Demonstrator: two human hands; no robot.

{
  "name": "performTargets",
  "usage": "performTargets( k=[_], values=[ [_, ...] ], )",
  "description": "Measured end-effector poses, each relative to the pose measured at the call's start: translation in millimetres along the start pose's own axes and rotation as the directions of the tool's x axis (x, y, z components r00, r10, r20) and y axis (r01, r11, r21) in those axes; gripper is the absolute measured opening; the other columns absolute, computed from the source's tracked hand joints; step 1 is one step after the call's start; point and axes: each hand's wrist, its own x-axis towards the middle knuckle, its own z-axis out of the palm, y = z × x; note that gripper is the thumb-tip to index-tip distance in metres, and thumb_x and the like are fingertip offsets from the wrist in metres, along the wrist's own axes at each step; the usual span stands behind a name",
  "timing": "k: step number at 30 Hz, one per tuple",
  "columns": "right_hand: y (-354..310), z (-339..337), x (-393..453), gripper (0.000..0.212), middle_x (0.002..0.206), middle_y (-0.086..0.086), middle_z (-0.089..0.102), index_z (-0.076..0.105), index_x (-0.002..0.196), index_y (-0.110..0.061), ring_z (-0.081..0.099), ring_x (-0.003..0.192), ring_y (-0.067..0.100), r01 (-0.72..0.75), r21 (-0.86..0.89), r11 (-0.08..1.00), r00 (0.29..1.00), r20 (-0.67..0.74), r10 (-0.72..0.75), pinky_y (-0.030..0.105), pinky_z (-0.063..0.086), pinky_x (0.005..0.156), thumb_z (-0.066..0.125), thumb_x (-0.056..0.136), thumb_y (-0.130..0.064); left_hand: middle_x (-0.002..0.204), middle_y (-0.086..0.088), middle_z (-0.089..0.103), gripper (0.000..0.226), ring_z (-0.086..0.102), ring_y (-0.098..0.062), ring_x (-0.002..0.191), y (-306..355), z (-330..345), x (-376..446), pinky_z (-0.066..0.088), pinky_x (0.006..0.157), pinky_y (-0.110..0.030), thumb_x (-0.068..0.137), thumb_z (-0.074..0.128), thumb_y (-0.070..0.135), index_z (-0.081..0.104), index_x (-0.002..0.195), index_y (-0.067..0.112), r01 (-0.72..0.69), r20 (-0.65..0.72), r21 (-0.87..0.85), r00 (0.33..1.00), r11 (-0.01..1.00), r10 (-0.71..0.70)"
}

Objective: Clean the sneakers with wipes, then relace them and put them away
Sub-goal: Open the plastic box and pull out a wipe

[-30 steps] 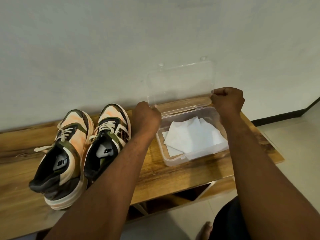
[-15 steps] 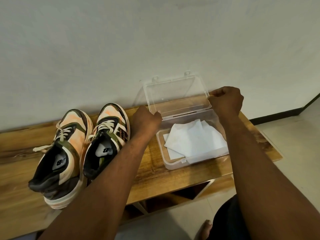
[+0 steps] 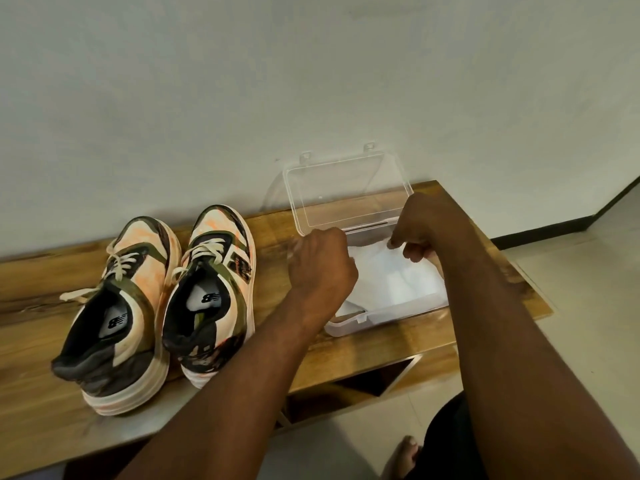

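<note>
Two sneakers in orange, olive and cream stand side by side on the wooden bench [image 3: 398, 344], the left sneaker [image 3: 114, 306] and the right sneaker [image 3: 214, 289], toes to the wall and laces loose. To their right is a clear plastic wipe box [image 3: 349, 323] with white wipes [image 3: 391, 282] inside. Its lid [image 3: 343, 188] leans open against the wall. My left hand [image 3: 322, 265] is curled over the box's left rim, fingers hidden. My right hand [image 3: 422, 230] reaches into the box and pinches the far edge of the top wipe.
A plain wall runs right behind the bench. The bench ends just right of the box, with tiled floor [image 3: 588, 271] beyond and an open shelf gap [image 3: 367, 379] under the top. My bare foot [image 3: 401, 455] shows below.
Both hands have left the lid, which now leans open against the wall. My left hand dropped to the box's left rim, and my right hand moved down into the box onto the wipes.
</note>
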Motion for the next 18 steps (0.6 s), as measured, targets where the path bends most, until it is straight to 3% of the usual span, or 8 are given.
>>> performTargets(
  k=[3, 6, 10, 14, 18],
  values=[
    [2, 5, 5, 0.021, 0.066, 0.009, 0.076, 0.071, 0.085, -0.001, 0.078, 0.065, 0.023, 0.009, 0.008, 1.0, 1.0, -0.001, -0.009, 0.045, 0.064, 0.085, 0.083, 0.088, -0.019, 0.102, -0.003, 0.073, 0.012, 0.068, -0.028, 0.103, 5, 3, 5, 0.042, 0.104, -0.042, 0.094, 0.073, 0.025, 0.072, 0.104, 0.019, -0.013, 0.059, 0.171, 0.998, 0.985, 0.003],
    [4, 8, 8, 0.021, 0.064, 0.006, 0.076, 0.074, 0.08, -0.003, 0.077, 0.061, 0.019, 0.017, 0.006, 1.0, 1.0, -0.018, -0.016, 0.039, 0.065, 0.079, 0.083, 0.088, -0.02, 0.102, -0.003, 0.074, 0.011, 0.068, -0.027, 0.102, 7, 6, 9, 0.041, 0.103, -0.042, 0.093, 0.072, 0.025, 0.071, 0.103, 0.021, -0.022, 0.062, 0.239, 0.998, 0.971, 0.008],
    [5, 6, 12, 0.019, 0.061, 0.003, 0.075, 0.075, 0.075, -0.005, 0.075, 0.055, 0.015, 0.03, 0.016, 0.999, 0.998, -0.058, -0.029, 0.033, 0.062, 0.071, 0.084, 0.085, -0.018, 0.101, -0.004, 0.074, 0.009, 0.068, -0.027, 0.101, 7, 11, 9, 0.041, 0.103, -0.041, 0.093, 0.07, 0.018, 0.072, 0.101, 0.021, -0.016, 0.038, 0.214, 0.999, 0.977, 0.008],
    [6, 1, 11, 0.014, 0.058, 0.002, 0.074, 0.075, 0.076, -0.005, 0.075, 0.056, 0.016, 0.064, 0.013, 0.998, 0.995, -0.08, -0.063, 0.038, 0.066, 0.073, 0.084, 0.08, -0.015, 0.105, -0.005, 0.075, 0.015, 0.068, -0.028, 0.104, 9, 8, 6, 0.042, 0.105, -0.042, 0.093, 0.07, 0.015, 0.075, 0.107, 0.019, 0.023, 0.017, 0.119, 1.0, 0.993, -0.025],
    [8, -7, 8, 0.016, 0.063, 0.003, 0.075, 0.074, 0.081, -0.005, 0.077, 0.064, 0.02, 0.077, 0.031, 0.997, 0.993, -0.097, -0.074, 0.046, 0.066, 0.078, 0.085, 0.078, -0.017, 0.096, 0.0, 0.075, 0.011, 0.069, -0.025, 0.095, 4, 3, 4, 0.041, 0.091, -0.035, 0.092, 0.065, 0.02, 0.075, 0.096, 0.021, 0.051, -0.04, -0.02, 0.998, 0.998, -0.052]
  ],
)
